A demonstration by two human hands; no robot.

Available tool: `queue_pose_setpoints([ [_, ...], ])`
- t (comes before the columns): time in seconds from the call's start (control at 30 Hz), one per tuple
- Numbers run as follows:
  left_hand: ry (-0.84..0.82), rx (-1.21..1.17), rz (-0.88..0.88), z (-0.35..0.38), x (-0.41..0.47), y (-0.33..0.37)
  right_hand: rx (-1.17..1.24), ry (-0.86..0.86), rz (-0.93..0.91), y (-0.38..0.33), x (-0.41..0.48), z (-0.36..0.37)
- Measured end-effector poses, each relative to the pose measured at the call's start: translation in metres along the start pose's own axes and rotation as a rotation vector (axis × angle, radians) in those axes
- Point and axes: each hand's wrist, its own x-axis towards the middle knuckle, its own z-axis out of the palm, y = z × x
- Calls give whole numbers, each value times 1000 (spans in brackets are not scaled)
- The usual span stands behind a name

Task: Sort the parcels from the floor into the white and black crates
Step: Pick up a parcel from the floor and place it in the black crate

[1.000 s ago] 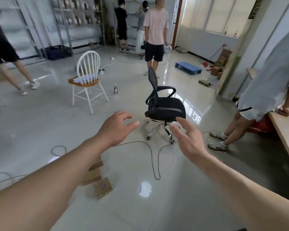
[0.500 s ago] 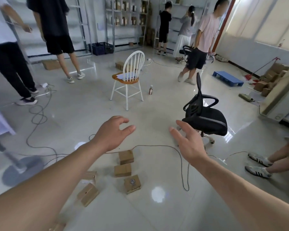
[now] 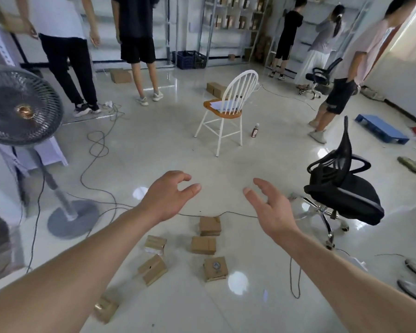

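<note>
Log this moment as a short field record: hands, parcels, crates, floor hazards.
left hand: open, fingers loosely curved, holds nothing
right hand: open, holds nothing
parcels: cardboard boxes scattered on the floor below the hands, none touched
dark crate: far off by the shelves; no white crate in view
cable: lies across the floor just beyond the parcels
office chair: right of the hands
fan: stands at the left
</note>
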Motion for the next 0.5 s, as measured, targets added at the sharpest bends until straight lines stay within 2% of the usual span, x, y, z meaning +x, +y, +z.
queue_pose_setpoints([
  [0.23,17,-18,-101,6,52,-28,9,-74,-9,15,66,27],
  [0.5,10,1,-180,39,145,-30,11,-125,31,49,176,24],
])
